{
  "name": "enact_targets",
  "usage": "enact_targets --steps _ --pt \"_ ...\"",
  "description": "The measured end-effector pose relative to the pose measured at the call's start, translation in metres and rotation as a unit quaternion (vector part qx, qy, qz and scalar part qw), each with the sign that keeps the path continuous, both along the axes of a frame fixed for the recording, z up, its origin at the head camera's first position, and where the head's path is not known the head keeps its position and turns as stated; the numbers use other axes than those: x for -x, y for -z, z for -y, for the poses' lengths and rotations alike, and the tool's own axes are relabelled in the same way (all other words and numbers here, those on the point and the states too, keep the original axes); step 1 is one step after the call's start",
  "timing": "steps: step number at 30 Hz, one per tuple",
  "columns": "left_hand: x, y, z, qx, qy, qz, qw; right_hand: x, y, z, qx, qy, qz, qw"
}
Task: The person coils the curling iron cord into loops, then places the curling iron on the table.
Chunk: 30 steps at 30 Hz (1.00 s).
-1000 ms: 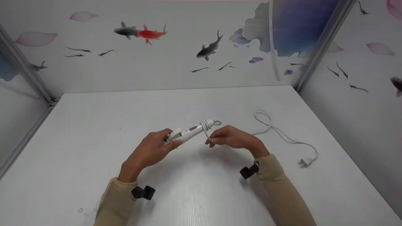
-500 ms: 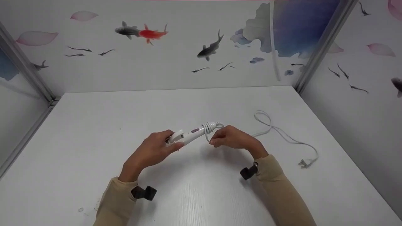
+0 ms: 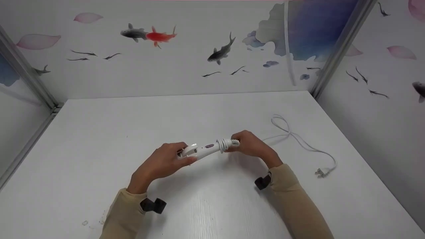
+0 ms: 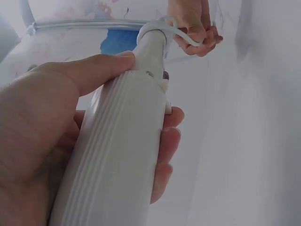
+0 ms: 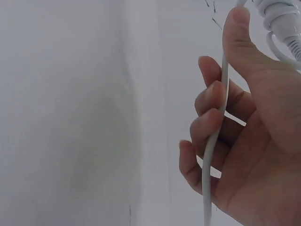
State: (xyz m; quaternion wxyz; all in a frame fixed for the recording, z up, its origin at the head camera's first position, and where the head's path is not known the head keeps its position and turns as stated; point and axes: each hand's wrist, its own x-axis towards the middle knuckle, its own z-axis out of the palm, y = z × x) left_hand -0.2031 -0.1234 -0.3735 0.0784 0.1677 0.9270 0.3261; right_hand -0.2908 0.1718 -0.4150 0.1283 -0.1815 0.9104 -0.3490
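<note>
My left hand [image 3: 164,162] grips a white hair styling iron [image 3: 206,152] by its wide ridged end [image 4: 115,150], thumb on the near side and fingers curled round the far side in the left wrist view. The iron is held up over the table, its slim handle with a purple button pointing right. Several turns of white power cord [image 3: 223,145] are wound round the handle's end. Just beside that end, my right hand [image 3: 250,144] holds the running cord [image 5: 209,150], which passes under the thumb and along the curled fingers in the right wrist view.
The loose part of the cord [image 3: 307,146] loops over the white table [image 3: 132,122] at the right and ends in a two-pin plug [image 3: 322,172]. Walls printed with fish and petals [image 3: 159,36] stand behind and at both sides.
My right hand has turned and brought the cord up behind the handle's end, partly hidden there now. The iron has tipped slightly level and shifted a little right and nearer.
</note>
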Motion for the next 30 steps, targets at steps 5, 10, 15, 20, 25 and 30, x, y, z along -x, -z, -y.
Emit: enact_targets --steps 5,10,15,20,25,30 --pt "0.000 0.002 -0.001 0.008 0.013 0.005 0.9999 0.000 -0.004 0.001 0.021 0.012 -0.041 0.999" --pt "0.000 0.001 -0.001 0.001 0.017 0.013 0.9998 -0.001 -0.009 0.002 0.066 0.021 -0.057 0.996" --pt "0.000 0.002 -0.002 -0.004 0.024 0.021 0.9995 -0.004 -0.013 0.002 0.078 0.017 -0.056 0.995" --pt "-0.001 0.002 -0.001 -0.014 0.036 0.022 0.9990 -0.006 -0.016 0.001 0.073 0.017 -0.050 0.996" --pt "-0.001 0.002 0.000 -0.015 0.056 0.020 0.9981 -0.007 -0.018 0.001 0.079 0.007 -0.044 0.996" --pt "-0.001 0.002 -0.001 -0.006 0.068 0.017 0.9975 -0.010 -0.021 0.004 0.052 0.005 -0.040 0.998"
